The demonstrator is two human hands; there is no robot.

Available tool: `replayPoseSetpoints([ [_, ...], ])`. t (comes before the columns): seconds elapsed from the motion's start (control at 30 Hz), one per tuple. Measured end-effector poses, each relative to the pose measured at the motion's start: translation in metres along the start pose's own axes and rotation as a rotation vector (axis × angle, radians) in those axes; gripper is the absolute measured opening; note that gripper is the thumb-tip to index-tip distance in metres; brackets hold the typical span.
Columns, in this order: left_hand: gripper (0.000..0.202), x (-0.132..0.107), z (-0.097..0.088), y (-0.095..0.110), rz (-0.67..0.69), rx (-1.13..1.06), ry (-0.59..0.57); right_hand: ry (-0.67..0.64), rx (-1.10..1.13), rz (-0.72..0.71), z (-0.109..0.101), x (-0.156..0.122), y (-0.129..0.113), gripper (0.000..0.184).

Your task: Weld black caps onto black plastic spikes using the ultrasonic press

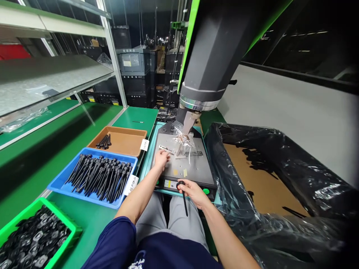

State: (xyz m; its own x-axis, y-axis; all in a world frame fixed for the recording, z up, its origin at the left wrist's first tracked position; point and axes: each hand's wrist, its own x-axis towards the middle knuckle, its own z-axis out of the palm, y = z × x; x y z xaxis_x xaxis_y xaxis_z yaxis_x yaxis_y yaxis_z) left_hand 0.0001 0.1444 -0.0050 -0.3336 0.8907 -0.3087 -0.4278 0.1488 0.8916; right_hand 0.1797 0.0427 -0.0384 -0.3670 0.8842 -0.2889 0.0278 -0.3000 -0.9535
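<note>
My left hand (pixel 162 158) rests on the grey plate (pixel 193 168) of a press machine, fingers closed by a small metal fixture (pixel 165 149). My right hand (pixel 194 192) is at the plate's front edge, closed on a long black pointed part (pixel 184 201) that hangs down over my lap. The machine's grey head (pixel 213 56) ends in a metal horn (pixel 190 121) above a small jig (pixel 183 147) with clear film round it.
A blue tray (pixel 60 183) holds several black pointed parts. Behind it a brown tray (pixel 123 142) holds a few more. A green bin (pixel 17 224) of black flat parts is at near left. A cardboard box lined with black plastic (pixel 266 179) stands to the right.
</note>
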Motion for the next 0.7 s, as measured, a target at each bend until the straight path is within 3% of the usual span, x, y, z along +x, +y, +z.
replayPoseSetpoints([
  [0.1, 0.044, -0.029, -0.018, -0.001, 0.038, -0.015, 0.035, -0.018, -0.043, -0.006, 0.000, -0.009, 0.001, 0.048],
  [0.17, 0.042, -0.054, -0.037, 0.000, 0.076, -0.009, -0.009, -0.035, -0.058, 0.000, 0.000, -0.015, 0.002, 0.047],
  [0.3, 0.029, -0.101, -0.090, 0.010, 0.163, 0.131, -0.065, -0.066, -0.004, 0.023, -0.001, -0.021, 0.007, 0.051],
  [0.37, 0.023, -0.119, -0.125, 0.019, 0.235, 0.223, 0.033, -0.085, 0.034, 0.060, 0.000, -0.021, 0.012, 0.054],
  [0.53, 0.016, -0.160, -0.214, 0.051, 0.429, 0.484, 0.449, -0.129, 0.074, 0.130, 0.005, -0.020, 0.027, 0.058],
  [0.63, 0.018, -0.181, -0.248, 0.062, 0.472, 0.585, 0.605, -0.136, 0.035, 0.093, 0.015, -0.018, 0.029, 0.059],
  [0.7, 0.021, -0.192, -0.257, 0.061, 0.458, 0.608, 0.629, -0.106, -0.018, 0.021, 0.025, -0.017, 0.027, 0.059],
])
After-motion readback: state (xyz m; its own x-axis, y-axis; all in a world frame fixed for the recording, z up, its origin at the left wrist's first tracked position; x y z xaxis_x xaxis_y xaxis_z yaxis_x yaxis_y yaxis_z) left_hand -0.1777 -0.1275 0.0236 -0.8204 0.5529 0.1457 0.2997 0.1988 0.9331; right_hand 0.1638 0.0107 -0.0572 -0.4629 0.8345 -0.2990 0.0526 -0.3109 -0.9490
